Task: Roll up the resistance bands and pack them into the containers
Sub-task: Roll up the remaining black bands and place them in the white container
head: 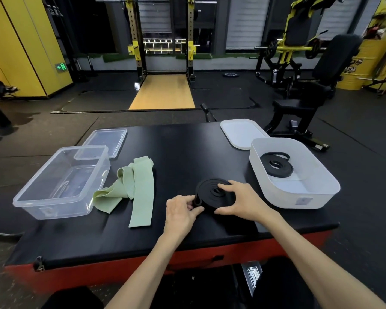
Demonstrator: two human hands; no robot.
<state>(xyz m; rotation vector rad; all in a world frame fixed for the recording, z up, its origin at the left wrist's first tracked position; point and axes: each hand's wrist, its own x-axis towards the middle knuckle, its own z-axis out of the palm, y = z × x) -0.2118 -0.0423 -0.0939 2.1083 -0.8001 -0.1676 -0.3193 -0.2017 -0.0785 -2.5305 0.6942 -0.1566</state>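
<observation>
Nearest me, my left hand [181,210] pinches the loose end of the black coiled rubber band [210,189]. My right hand [239,201] clasps the coil from above on the black padded bench top [176,152]. Just left lies 1 pale green flat band [140,192]. Farther right, 1 more black coil [276,168] sits inside the white rectangular tub [299,198].

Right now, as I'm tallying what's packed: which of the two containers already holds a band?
The white container on the right: a coiled black band lies inside it. The clear container on the left holds none.
</observation>
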